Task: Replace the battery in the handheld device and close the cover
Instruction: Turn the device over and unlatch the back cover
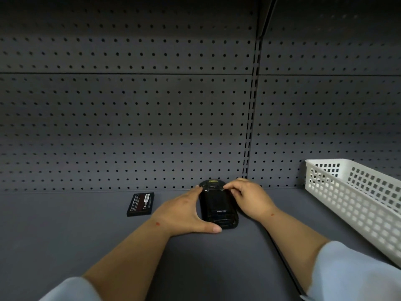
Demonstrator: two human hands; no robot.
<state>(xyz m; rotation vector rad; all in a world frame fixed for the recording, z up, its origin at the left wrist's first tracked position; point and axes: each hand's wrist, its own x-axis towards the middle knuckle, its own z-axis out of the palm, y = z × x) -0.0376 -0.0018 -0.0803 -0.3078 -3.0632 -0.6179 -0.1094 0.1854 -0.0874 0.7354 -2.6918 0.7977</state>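
Observation:
A black handheld device [216, 205] lies face down on the grey shelf, its back cover with white lettering facing up. My left hand [184, 211] cups its left side, thumb along the near end and fingertips at the far left corner. My right hand [247, 197] rests on its right side, fingertips pinching at the far edge of the cover near the scanner window. A loose black battery [141, 204] with a label lies flat on the shelf to the left of the device, apart from both hands.
A white perforated plastic basket [355, 200] stands at the right on the shelf. A grey pegboard wall [130, 127] rises right behind the device. Bare shelf surface [65, 235] stretches to the left and toward me.

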